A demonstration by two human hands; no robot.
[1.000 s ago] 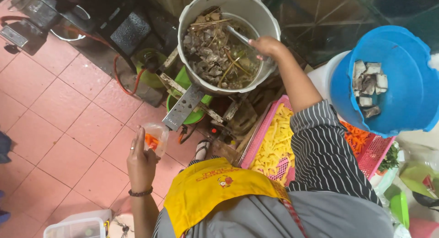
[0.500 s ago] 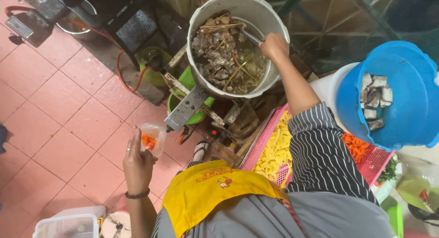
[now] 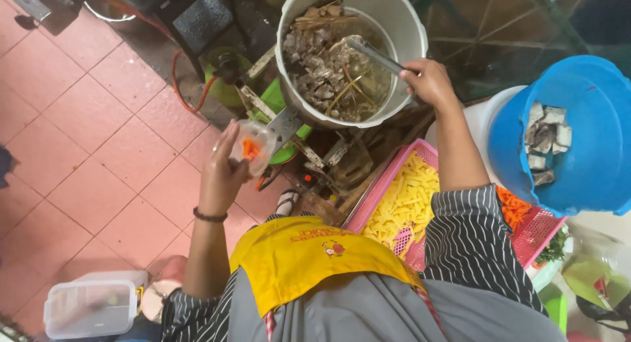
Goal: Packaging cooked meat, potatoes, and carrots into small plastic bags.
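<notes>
While over the pink tiled floor [image 3: 72, 132], left hand [image 3: 223, 171] clenched around small clear plastic cup of orange pieces [image 3: 253, 148]. Right hand [image 3: 430, 82] gripped metal ladle handle [image 3: 374, 56], dipped into large grey metal pot of meat and broth [image 3: 342, 53]. Pink plastic basket of yellow strips [image 3: 401, 204] just below pot.

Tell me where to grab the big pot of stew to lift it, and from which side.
Grip the large metal pot by its rolled rim on two opposite sides, coming from above. No side handles show. The right hand holds the ladle at the near rim, and the left hand holds a small clear cup, so both would need freeing first.
</notes>
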